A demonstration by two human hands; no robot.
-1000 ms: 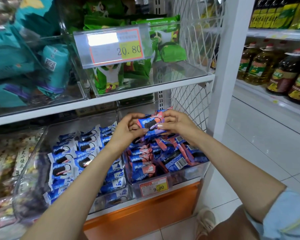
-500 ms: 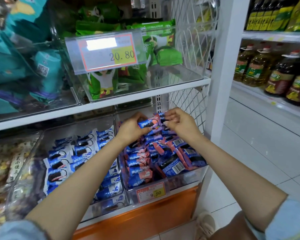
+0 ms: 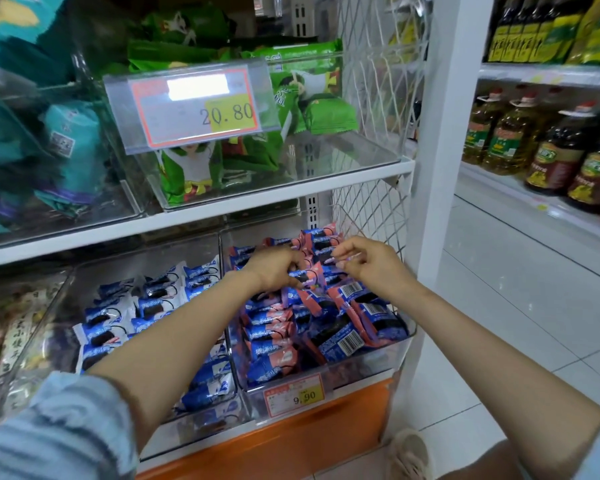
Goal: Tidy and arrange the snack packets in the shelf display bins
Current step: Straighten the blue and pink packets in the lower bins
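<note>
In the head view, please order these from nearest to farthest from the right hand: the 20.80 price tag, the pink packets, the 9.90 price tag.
1. pink packets, directly under the right hand.
2. 9.90 price tag, lower, toward the person.
3. 20.80 price tag, higher, to the left.
</note>
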